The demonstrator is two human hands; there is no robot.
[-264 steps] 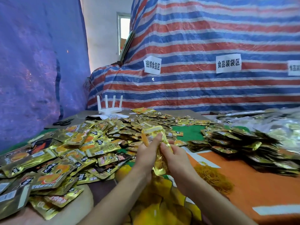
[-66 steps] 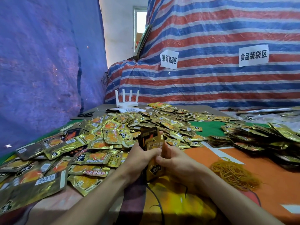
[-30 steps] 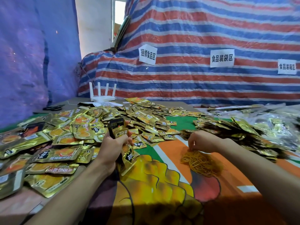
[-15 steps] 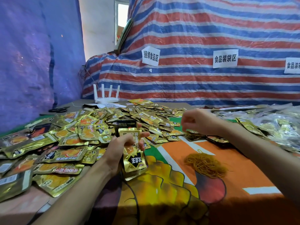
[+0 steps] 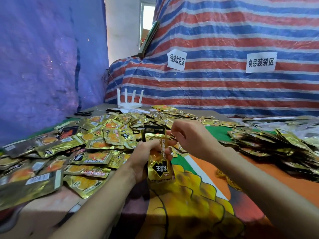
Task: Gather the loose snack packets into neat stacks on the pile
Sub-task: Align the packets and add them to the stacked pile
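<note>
My left hand (image 5: 144, 158) grips a small upright stack of gold snack packets (image 5: 159, 169) around its middle, just above the table's near centre. My right hand (image 5: 189, 138) is at the stack's top edge, with its fingertips pinched on what looks like a thin rubber band, too fine to see clearly. Loose gold packets (image 5: 101, 140) lie spread in a wide heap over the left and far side of the table. A darker pile of gathered packets (image 5: 276, 145) lies on the right.
A heap of yellow rubber bands (image 5: 226, 178) lies on the orange cloth, partly hidden behind my right forearm. A white router (image 5: 129, 102) and black scissors (image 5: 84, 113) sit at the far left. A striped tarp wall (image 5: 224, 83) closes off the back.
My right hand went to the rubber band heap, lifted away and came back to the top of the stack. My left hand has kept hold of the stack, a little higher.
</note>
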